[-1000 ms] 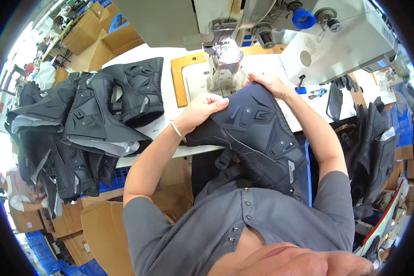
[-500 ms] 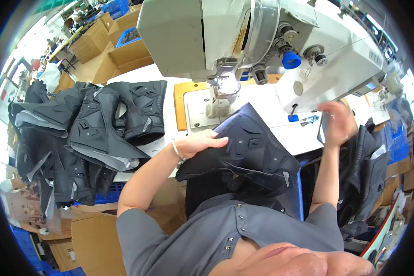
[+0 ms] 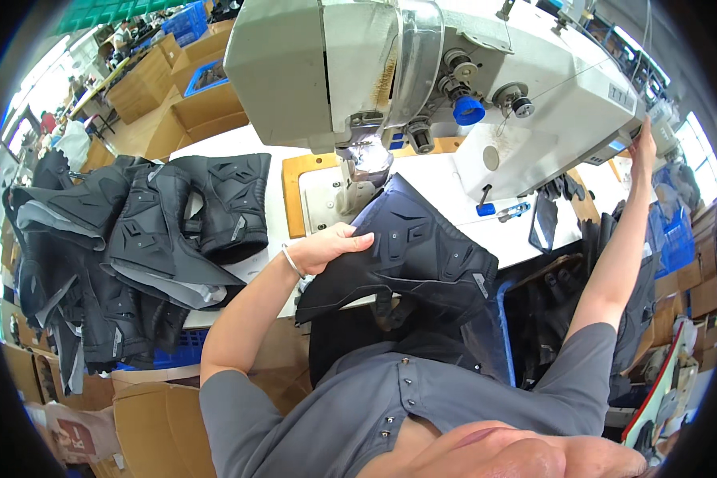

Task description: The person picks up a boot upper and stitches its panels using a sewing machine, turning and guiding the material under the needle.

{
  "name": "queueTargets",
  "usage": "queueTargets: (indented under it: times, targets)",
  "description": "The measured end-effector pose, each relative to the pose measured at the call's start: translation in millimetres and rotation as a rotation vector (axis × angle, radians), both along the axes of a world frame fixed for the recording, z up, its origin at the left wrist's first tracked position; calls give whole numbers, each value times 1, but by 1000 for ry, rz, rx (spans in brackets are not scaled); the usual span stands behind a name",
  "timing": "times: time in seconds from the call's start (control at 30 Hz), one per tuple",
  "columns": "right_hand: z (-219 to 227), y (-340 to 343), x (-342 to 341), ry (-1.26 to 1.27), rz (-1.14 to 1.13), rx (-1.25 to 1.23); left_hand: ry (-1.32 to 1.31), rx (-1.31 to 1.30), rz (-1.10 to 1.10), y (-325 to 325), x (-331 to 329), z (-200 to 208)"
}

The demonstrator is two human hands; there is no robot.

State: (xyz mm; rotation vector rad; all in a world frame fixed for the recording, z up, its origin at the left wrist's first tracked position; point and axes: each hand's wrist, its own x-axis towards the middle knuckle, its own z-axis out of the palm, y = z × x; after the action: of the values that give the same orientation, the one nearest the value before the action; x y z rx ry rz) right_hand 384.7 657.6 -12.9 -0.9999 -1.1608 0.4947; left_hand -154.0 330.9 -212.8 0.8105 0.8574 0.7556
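A black boot upper with moulded panels and a light lining edge lies tilted over my lap and the table's front edge. My left hand pinches its left edge, thumb on top. The boot upper's top end reaches close to the needle area of a large grey-white sewing machine. Its presser foot stands under a lit lamp. My right hand is stretched far out to the machine's right end, fingers extended against its edge; what the fingertips touch there is partly hidden.
A pile of black boot uppers covers the table's left side. Near the machine's base lie a phone-like dark slab and a small blue tool. More black uppers hang at right. Cardboard boxes stand at lower left.
My right hand has moved up and right, from above the table to the machine's right end, uncovering the dark slab. My left hand keeps its hold on the boot upper; the view has shifted slightly.
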Motion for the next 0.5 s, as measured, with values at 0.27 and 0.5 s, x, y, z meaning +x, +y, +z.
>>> queueTargets:
  times: [0.27,0.5]
  targets:
    - [29,9,28,-259,-263,214,55,44,-103,17,16,11]
    - [-160,-221,-146,-316,49,67,-50,72,8,8,14,10]
